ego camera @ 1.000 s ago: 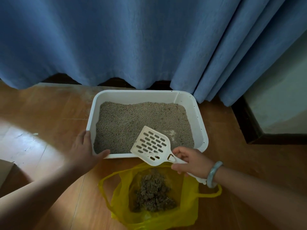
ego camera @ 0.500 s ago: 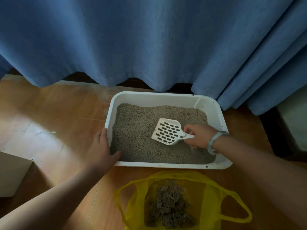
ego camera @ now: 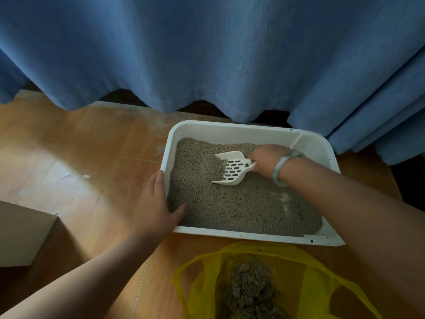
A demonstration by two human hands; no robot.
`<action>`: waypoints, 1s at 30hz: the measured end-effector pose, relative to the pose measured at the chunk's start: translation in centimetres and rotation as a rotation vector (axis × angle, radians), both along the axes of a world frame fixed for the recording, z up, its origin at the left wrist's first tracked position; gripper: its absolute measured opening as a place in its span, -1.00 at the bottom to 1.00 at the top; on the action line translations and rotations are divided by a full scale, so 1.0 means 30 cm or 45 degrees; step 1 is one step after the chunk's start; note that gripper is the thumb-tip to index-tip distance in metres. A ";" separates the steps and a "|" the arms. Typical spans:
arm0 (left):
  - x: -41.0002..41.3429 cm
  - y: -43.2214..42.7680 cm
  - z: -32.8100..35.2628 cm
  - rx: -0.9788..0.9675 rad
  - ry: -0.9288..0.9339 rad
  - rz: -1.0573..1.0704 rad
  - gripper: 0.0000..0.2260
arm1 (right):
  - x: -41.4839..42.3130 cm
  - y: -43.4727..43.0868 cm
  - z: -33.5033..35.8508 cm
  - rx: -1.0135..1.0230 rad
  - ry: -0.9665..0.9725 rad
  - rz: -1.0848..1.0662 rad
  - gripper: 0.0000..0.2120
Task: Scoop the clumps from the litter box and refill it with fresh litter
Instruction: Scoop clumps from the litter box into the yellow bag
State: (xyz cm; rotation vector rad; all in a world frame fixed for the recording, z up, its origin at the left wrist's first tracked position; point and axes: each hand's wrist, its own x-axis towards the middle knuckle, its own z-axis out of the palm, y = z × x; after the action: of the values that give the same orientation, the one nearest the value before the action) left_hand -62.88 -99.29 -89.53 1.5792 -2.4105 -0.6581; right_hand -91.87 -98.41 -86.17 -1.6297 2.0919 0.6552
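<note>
A white litter box (ego camera: 220, 131) sits on the wooden floor, filled with grey litter (ego camera: 230, 206). My right hand (ego camera: 266, 161) grips the handle of a white slotted scoop (ego camera: 232, 169), whose front edge is dug into the litter near the box's far middle. My left hand (ego camera: 156, 203) holds the box's left rim, thumb inside over the litter. A yellow plastic bag (ego camera: 207, 286) lies open in front of the box with dark clumps (ego camera: 250, 288) inside it.
Blue curtains (ego camera: 207, 54) hang right behind the box and touch its far right corner. A cardboard box corner (ego camera: 20, 236) lies on the floor at the left. Bare wooden floor (ego camera: 80, 169) spreads left of the litter box.
My right hand carried the scoop from above the bag into the box and pushed its edge into the litter further back. The view shifted left. My left hand stayed on the rim.
</note>
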 end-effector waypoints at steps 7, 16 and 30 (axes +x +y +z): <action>0.016 -0.012 -0.026 0.005 0.063 -0.034 -0.15 | 0.065 -0.195 -0.054 0.035 -0.223 -0.016 -0.81; 0.028 -0.018 -0.044 -0.009 0.085 -0.089 -0.14 | 0.142 -0.041 -0.101 -0.435 -0.483 -0.036 -0.72; 0.017 -0.012 -0.024 -0.051 -0.020 -0.061 -0.18 | 0.082 0.189 -0.112 -0.700 -0.656 -0.246 -0.65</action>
State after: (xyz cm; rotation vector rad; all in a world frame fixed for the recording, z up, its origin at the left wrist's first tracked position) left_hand -62.38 -99.64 -90.26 1.5211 -2.4639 -0.6042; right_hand -89.41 -92.75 -89.52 -1.5949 2.0792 -0.4091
